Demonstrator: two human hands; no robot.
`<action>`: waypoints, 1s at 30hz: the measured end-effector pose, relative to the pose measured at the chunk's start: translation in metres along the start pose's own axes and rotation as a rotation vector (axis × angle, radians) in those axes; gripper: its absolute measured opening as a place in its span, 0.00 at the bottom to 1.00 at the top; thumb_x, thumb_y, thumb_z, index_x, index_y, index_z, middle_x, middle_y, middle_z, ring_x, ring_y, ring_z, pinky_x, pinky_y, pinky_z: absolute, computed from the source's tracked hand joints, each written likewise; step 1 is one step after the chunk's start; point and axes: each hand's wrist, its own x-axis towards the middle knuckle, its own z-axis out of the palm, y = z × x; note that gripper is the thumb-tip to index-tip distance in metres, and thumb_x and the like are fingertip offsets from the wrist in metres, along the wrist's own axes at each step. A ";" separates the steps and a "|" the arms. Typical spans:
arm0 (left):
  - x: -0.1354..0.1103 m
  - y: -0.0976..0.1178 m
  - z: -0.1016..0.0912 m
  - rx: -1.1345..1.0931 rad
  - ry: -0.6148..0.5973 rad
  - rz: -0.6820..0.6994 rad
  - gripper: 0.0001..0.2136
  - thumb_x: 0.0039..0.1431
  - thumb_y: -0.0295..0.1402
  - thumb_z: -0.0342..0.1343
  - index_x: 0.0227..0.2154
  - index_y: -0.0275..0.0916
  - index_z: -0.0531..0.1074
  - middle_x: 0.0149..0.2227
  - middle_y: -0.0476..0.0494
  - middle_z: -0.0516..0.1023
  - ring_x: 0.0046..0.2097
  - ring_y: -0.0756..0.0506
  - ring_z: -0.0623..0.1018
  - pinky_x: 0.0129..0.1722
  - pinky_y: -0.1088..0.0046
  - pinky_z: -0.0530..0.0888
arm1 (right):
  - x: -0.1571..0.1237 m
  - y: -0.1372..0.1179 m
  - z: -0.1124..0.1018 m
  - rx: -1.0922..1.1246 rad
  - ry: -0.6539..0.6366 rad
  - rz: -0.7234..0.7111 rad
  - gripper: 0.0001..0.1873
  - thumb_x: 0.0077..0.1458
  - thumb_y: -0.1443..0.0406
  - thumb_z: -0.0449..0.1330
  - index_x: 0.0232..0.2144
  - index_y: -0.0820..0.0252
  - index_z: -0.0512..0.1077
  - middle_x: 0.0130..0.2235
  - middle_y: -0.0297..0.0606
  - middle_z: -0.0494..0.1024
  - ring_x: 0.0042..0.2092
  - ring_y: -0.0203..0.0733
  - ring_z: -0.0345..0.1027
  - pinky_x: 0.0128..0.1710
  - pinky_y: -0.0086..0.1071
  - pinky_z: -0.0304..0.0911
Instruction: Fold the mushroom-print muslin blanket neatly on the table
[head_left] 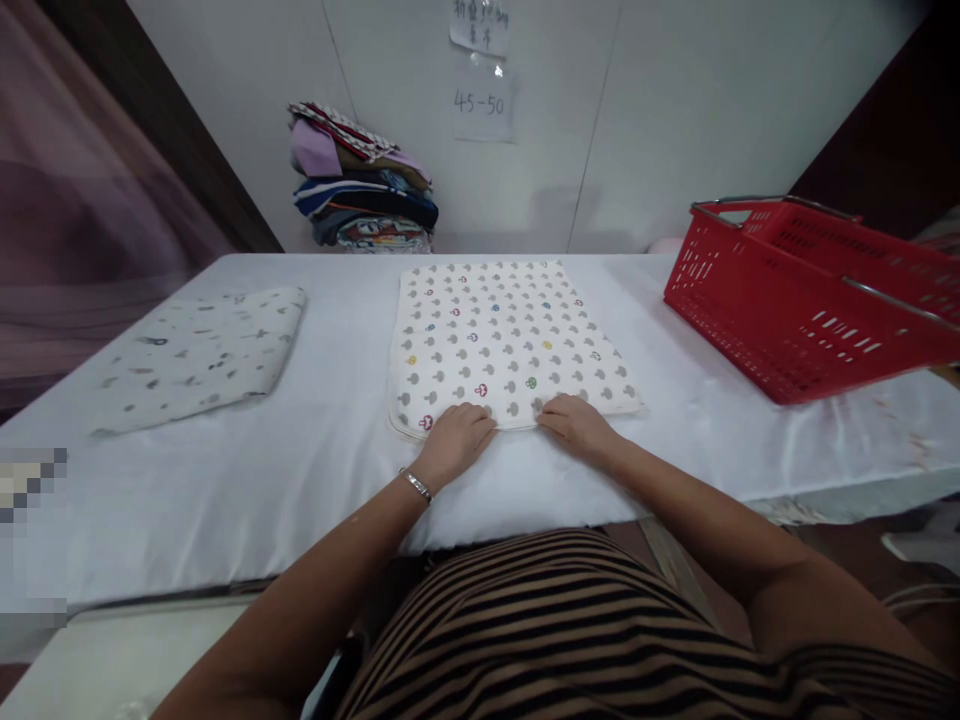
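A folded white cloth with a mushroom print [504,335] lies flat in the middle of the white-covered table [330,470]. My left hand [454,440] rests on its near edge, fingers curled over the hem, with a bracelet on the wrist. My right hand [576,420] lies beside it on the same near edge, fingers also bent down onto the fabric. The two hands sit close together, a small gap apart. Whether the fingers pinch the hem or only press on it does not show.
Another folded white patterned cloth [201,352] lies at the left of the table. A red plastic basket [810,290] with metal handles stands at the right. A stack of folded colourful fabrics [361,185] sits against the back wall, under paper notes [483,102].
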 end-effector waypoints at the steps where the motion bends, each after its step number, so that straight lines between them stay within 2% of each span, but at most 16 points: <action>1: 0.000 0.000 0.000 0.000 0.005 -0.003 0.12 0.65 0.35 0.44 0.36 0.38 0.72 0.35 0.44 0.73 0.39 0.45 0.69 0.38 0.67 0.66 | 0.000 0.000 0.000 0.005 0.000 0.005 0.13 0.62 0.66 0.49 0.36 0.59 0.74 0.37 0.40 0.74 0.39 0.41 0.61 0.37 0.33 0.55; 7: 0.002 0.002 0.003 0.042 0.032 -0.022 0.12 0.65 0.33 0.44 0.34 0.37 0.72 0.35 0.44 0.72 0.38 0.45 0.69 0.37 0.67 0.65 | 0.002 -0.003 -0.002 0.020 0.003 -0.007 0.12 0.61 0.63 0.51 0.35 0.60 0.74 0.37 0.42 0.74 0.39 0.42 0.62 0.37 0.33 0.55; 11: 0.003 0.003 0.003 0.082 0.024 -0.026 0.11 0.65 0.33 0.44 0.33 0.38 0.71 0.34 0.44 0.72 0.38 0.45 0.69 0.37 0.67 0.65 | 0.003 -0.003 -0.001 -0.007 0.013 0.009 0.13 0.62 0.66 0.50 0.35 0.60 0.74 0.36 0.41 0.74 0.38 0.41 0.61 0.37 0.33 0.55; 17: 0.003 0.006 0.004 0.060 0.007 -0.034 0.09 0.62 0.36 0.49 0.41 0.39 0.69 0.40 0.44 0.73 0.42 0.44 0.70 0.39 0.66 0.66 | 0.005 -0.004 -0.001 -0.025 -0.019 0.023 0.14 0.62 0.67 0.48 0.35 0.60 0.74 0.37 0.41 0.74 0.39 0.41 0.61 0.38 0.33 0.55; 26: 0.012 0.008 0.004 0.134 0.024 -0.055 0.09 0.63 0.32 0.46 0.33 0.38 0.71 0.33 0.44 0.73 0.38 0.45 0.70 0.36 0.67 0.65 | 0.008 -0.006 -0.002 -0.072 -0.050 0.019 0.14 0.63 0.65 0.49 0.34 0.61 0.74 0.36 0.40 0.74 0.38 0.41 0.61 0.37 0.33 0.54; 30: 0.018 0.003 0.003 0.226 0.070 -0.024 0.09 0.63 0.29 0.45 0.33 0.38 0.71 0.33 0.44 0.72 0.37 0.45 0.70 0.35 0.67 0.64 | 0.011 -0.003 -0.006 -0.110 0.019 0.028 0.14 0.62 0.68 0.48 0.35 0.61 0.74 0.38 0.41 0.74 0.38 0.41 0.61 0.37 0.33 0.53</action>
